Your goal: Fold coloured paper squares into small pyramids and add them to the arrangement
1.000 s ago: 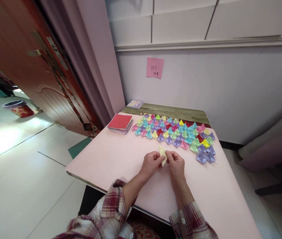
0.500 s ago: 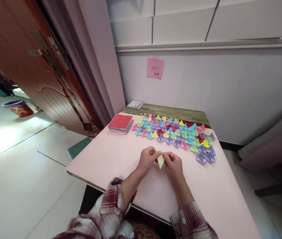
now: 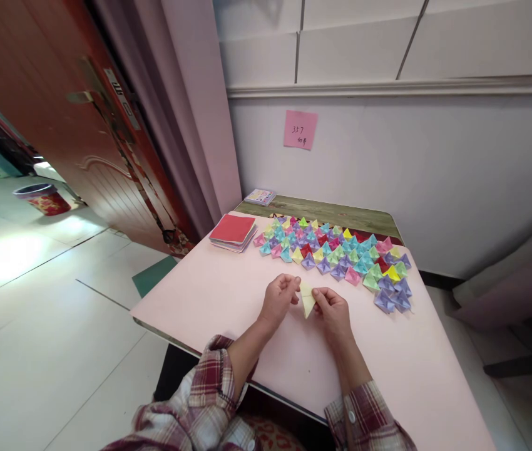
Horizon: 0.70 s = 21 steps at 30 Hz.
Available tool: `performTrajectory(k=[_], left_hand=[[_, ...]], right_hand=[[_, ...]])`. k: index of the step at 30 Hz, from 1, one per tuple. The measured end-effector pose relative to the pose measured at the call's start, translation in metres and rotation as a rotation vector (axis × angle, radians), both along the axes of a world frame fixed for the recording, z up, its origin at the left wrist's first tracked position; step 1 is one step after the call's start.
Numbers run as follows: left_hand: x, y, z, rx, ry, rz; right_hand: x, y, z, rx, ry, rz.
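A pale yellow piece of folded paper (image 3: 308, 300), pointed at its lower end, is held over the table. My right hand (image 3: 334, 310) pinches its right edge between thumb and fingers. Just left of the paper is my left hand (image 3: 279, 302), its fingers bent and its thumb lifted off the paper. Whether a left fingertip still brushes the edge is hard to see. Beyond both hands, several rows of small folded paper pieces (image 3: 323, 265) in many colours stand close together.
A stack of square paper (image 3: 233, 229) with a red sheet on top lies at the table's (image 3: 186, 294) left side. Behind it is a small pad (image 3: 260, 197). A pink note (image 3: 300, 129) is stuck to the wall. A bin (image 3: 44, 199) stands by the door (image 3: 59, 94).
My left thumb has come off the yellow paper, and the left fingers have drawn a little apart from it. My right hand keeps its pinch. The view has shifted slightly.
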State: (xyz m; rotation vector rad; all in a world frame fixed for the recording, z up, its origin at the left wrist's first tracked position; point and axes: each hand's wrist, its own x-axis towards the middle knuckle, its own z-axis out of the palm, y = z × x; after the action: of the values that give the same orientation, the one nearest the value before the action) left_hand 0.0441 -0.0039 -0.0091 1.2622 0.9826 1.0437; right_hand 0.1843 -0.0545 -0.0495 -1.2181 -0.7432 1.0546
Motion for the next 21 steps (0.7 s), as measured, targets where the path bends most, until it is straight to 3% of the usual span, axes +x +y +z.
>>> performTrajectory(k=[9, 21], left_hand=[[0.005, -0.012, 0.002, -0.059, -0.013, -0.068], [0.006, -0.013, 0.001, -0.047, -0.045, -0.041]], right_hand=[[0.002, 0.003, 0.001, 0.0, 0.258, -0.155], [0.0, 0.003, 0.006, -0.003, 0.307, -0.166]])
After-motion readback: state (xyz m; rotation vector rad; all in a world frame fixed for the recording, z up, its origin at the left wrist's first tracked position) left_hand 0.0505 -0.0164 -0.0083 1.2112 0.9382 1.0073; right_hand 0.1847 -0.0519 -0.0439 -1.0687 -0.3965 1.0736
